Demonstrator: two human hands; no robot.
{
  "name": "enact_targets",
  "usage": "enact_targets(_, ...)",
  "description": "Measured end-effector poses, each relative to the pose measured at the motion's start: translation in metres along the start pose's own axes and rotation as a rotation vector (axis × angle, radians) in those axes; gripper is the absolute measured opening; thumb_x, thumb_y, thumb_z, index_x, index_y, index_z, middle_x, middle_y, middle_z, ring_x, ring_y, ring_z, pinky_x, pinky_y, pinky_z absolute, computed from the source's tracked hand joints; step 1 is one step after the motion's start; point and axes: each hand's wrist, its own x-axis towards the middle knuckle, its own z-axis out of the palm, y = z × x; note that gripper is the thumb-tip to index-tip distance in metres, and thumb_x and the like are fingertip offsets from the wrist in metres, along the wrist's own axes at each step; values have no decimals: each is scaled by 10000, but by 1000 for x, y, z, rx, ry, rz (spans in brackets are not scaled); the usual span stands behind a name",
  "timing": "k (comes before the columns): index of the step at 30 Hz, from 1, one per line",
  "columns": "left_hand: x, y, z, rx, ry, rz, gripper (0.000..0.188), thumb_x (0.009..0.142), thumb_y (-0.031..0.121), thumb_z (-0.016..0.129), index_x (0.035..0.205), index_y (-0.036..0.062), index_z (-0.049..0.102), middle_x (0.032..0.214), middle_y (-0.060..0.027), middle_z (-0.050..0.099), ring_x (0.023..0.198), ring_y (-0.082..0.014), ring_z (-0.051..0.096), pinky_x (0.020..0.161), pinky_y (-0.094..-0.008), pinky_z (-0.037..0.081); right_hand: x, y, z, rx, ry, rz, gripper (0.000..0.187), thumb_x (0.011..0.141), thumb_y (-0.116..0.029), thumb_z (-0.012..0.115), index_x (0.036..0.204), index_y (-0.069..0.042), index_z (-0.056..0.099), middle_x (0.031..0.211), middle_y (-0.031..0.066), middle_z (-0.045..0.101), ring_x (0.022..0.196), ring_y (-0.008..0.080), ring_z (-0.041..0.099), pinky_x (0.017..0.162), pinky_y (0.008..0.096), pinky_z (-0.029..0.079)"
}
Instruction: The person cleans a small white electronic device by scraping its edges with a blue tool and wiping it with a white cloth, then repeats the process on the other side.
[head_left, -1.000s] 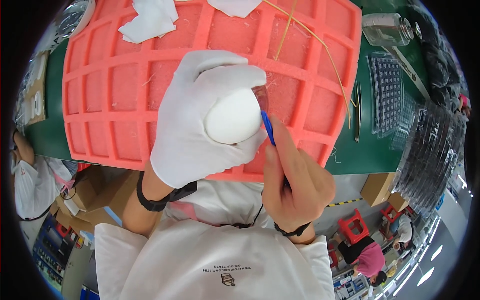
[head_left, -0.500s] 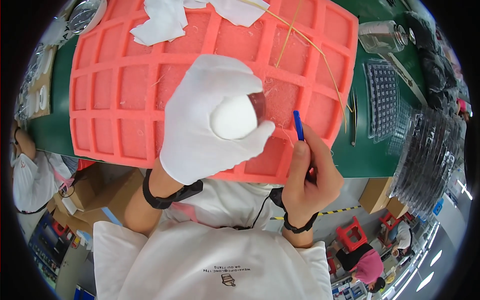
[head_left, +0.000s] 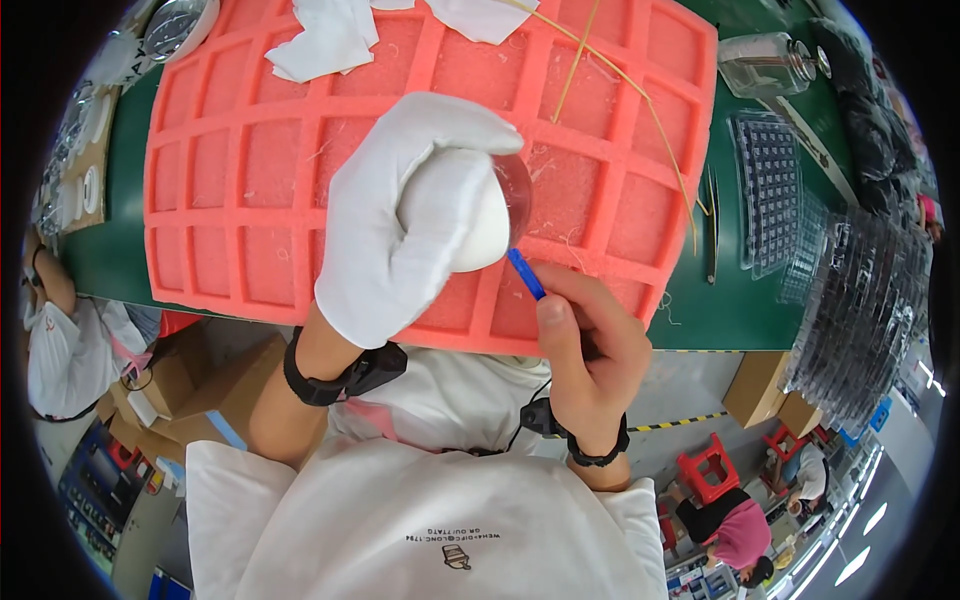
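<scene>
My left hand (head_left: 365, 245), in a white glove, is closed around a smooth, white, rounded object (head_left: 486, 232) over the pink foam tray (head_left: 270, 215). A clear, curved edge (head_left: 516, 188) shows at the object's right side, between my thumb and fingers. My bare right hand (head_left: 595, 345) pinches a slim blue tool (head_left: 527, 276), whose exact kind I cannot make out. The tool's upper end is right at the lower edge of the white object; whether they touch is hard to tell.
White cloth pieces (head_left: 325, 42) and thin yellow strips (head_left: 625, 72) lie on the foam's far part. To the right are tweezers (head_left: 711, 225), a glass jar (head_left: 762, 66), a gridded plastic tray (head_left: 768, 190) and stacked clear trays (head_left: 850, 310). A clear bowl (head_left: 180, 28) stands far left.
My right hand has moved left with the blue tool, up to the white object. My left hand has turned, so the object now shows more from its side.
</scene>
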Motion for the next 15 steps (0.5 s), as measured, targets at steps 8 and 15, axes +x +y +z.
enact_targets(8, 7, 36, 3, -202, -17, -666, 311, 813, -40, 639, 1119, 15, 633, 1158, -95, 662, 984, -156, 640, 852, -280, 514, 14, -11, -7, 108, -169, 194, 193, 1018, -90, 565, 1127, 45, 649, 717, -53, 545, 617, 13, 399, 549, 199, 317)
enact_targets(15, 6, 20, -4, -57, -61, -389, 303, 819, -58, 603, 1112, 10, 639, 1113, -99, 675, 981, -159, 630, 864, -280, 506, 29, -16, -12, 157, -464, 307, 163, 1005, -20, 517, 1133, 79, 535, 795, 34, 614, 618, 24, 442, 558, 191, 339)
